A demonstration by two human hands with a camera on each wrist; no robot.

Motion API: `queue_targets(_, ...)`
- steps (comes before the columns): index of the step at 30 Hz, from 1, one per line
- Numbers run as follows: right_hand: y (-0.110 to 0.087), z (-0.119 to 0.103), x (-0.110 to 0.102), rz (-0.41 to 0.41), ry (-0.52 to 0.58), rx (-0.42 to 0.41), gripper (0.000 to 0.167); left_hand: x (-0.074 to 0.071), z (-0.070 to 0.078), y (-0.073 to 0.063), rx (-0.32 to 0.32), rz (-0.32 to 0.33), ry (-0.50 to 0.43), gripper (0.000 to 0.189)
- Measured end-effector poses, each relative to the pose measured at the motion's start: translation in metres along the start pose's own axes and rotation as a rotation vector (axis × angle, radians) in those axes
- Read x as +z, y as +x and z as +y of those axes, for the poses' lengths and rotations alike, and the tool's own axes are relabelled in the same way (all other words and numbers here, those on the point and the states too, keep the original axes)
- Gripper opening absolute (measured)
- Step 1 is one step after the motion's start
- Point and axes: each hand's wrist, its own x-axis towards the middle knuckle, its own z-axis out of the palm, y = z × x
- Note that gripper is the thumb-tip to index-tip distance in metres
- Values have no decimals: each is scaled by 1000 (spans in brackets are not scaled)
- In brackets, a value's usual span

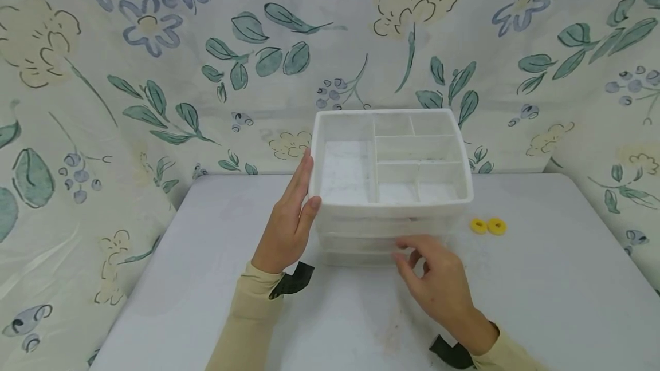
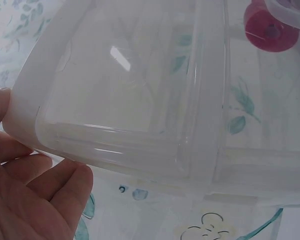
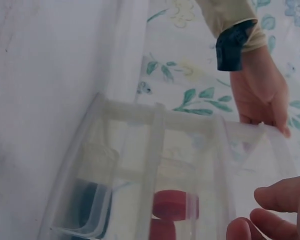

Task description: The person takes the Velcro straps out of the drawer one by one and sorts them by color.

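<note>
The white plastic organizer (image 1: 394, 208) stands mid-scene, its translucent drawers (image 1: 356, 243) partly hidden by the right hand (image 1: 438, 279), fingers loosely bent, empty. Left hand (image 1: 286, 222): fingers extended against left wall. Red pieces (image 3: 176, 205) inside: partly cut off.

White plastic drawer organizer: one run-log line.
left hand: touches side of white plastic drawer organizer; right hand: near translucent drawer fronts, contact unclear; two yellow rings: on white table

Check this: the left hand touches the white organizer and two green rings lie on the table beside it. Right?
Almost: the rings on the table beside the white organizer are yellow, as the head view shows; the left hand touches it.
</note>
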Motion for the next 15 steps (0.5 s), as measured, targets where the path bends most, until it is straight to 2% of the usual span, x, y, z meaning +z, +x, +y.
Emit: queue_targets(15, -16, 7, 12, -215, 221, 263, 21, 0, 1, 0, -5, 1, 6, 65)
